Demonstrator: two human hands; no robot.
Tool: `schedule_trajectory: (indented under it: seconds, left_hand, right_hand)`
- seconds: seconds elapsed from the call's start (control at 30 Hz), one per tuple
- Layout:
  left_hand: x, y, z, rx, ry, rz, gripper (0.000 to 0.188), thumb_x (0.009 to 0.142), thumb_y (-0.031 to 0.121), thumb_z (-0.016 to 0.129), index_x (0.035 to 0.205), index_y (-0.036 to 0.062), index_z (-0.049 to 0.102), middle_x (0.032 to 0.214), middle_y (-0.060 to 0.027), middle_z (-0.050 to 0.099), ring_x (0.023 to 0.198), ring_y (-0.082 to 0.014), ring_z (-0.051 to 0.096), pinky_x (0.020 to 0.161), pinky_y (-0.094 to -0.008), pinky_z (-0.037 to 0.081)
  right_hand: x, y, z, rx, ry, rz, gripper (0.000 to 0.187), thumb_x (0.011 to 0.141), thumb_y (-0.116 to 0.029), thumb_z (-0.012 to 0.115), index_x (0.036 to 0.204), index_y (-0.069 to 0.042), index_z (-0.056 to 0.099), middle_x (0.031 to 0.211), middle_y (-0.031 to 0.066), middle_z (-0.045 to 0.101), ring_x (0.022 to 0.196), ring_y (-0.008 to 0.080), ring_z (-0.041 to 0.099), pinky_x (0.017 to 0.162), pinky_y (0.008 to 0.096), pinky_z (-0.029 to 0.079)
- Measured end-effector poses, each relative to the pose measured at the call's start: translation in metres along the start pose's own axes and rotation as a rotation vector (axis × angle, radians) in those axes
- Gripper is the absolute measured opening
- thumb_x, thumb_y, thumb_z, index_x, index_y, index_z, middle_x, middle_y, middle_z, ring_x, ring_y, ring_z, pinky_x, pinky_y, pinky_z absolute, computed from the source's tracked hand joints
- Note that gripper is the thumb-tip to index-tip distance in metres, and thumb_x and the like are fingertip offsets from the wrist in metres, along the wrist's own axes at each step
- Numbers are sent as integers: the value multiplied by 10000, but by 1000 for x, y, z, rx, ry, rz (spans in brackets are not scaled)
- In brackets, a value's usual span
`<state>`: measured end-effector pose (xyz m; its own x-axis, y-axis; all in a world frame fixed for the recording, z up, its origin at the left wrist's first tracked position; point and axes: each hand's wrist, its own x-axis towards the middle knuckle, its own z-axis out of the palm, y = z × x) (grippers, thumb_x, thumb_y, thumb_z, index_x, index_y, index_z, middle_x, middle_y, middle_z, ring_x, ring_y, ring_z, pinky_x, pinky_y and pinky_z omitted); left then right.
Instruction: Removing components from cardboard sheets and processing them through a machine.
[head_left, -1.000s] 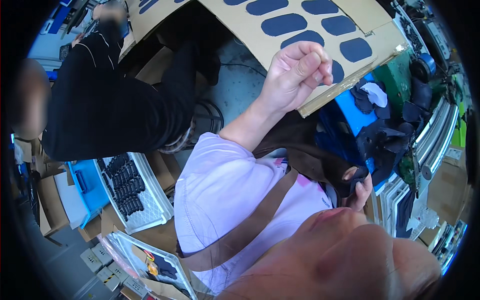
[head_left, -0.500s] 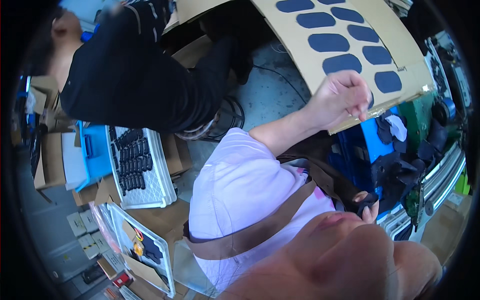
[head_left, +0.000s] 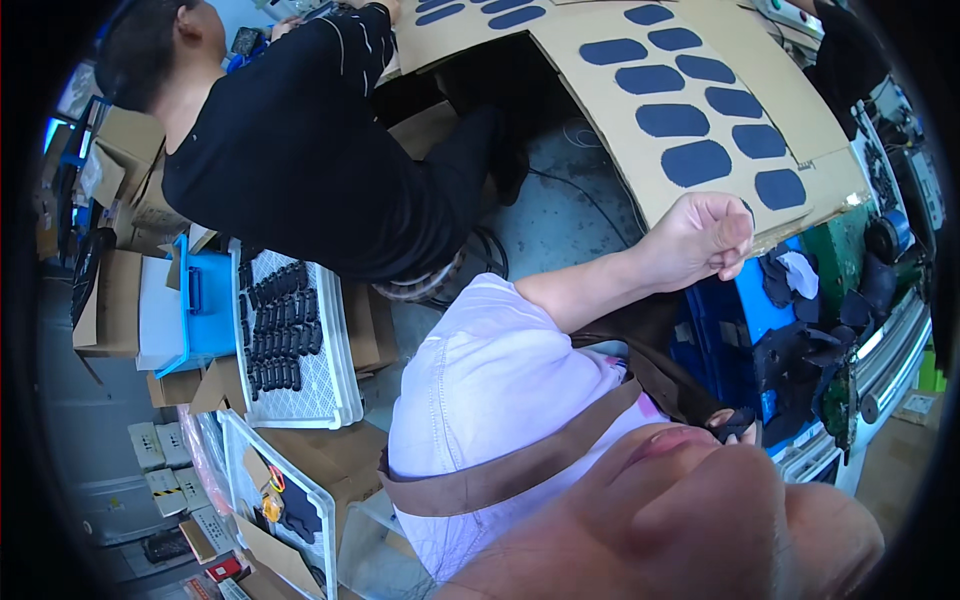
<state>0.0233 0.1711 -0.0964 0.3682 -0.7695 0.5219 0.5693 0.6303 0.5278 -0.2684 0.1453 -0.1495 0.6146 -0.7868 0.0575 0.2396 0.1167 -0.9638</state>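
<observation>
left hand (head_left: pixel 705 235): raised right of centre in the frame, fingers curled in and thumb drawn against them; whether anything is pinched inside cannot be told. it is beside the near edge of a cardboard sheet (head_left: pixel 835 180) at upper right. right hand (head_left: pixel 748 433): at lower right, mostly hidden, fingers closed about a small dark piece (head_left: pixel 737 422).

dark blue pads (head_left: pixel 696 163) with rounded ends lie flat in rows on the cardboard, upper right; one is partly covered by the left hand. below the cardboard edge, right of frame: a blue crate (head_left: pixel 715 330), a heap of dark scraps (head_left: pixel 800 360) and a white scrap (head_left: pixel 800 275).

upper left: a co-worker (head_left: pixel 300 160) in dark clothing, seated, hands toward the top of the frame. left of centre: a white tray (head_left: pixel 345 400) with black parts (head_left: pixel 285 325) set in rows, just beside a blue bin (head_left: pixel 215 300). lower left: a white-rimmed container (head_left: pixel 326 520) holding an orange item (head_left: pixel 272 507) and dark material.
</observation>
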Motion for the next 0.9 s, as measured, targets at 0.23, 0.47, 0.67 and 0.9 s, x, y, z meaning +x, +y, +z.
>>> schedule_trajectory:
  seconds: [0.23,0.47,0.67,0.9]
  left_hand:
    - [2,-6,2,-19,46,-86,173,972,180,628,960,12,588,805,-46,579,645,-84,525,666,-250,539]
    - [7,-17,-6,-28,92,-60,214,1025,189,519,859,55,514,690,2,447,577,-68,380,551,-226,403]
    - [11,-33,-9,-1,9,-108,350,1026,283,524,745,78,484,618,16,418,529,-76,388,493,-235,368]
    - [8,-50,-6,62,-73,-374,229,996,238,591,889,36,580,751,-13,535,659,-90,512,558,-228,448]
  right_hand:
    - [11,-7,10,45,21,-18,334,814,-290,631,931,15,563,824,146,566,810,208,539,768,306,417]
    - [20,-3,4,47,8,33,332,815,-291,626,937,9,552,836,143,570,819,203,550,785,296,421]
    - [24,1,-3,72,16,41,333,814,-290,619,941,8,539,838,146,570,816,203,550,793,302,424]
    - [27,2,-9,61,31,44,337,815,-280,614,957,17,541,844,148,571,813,205,552,794,306,430]
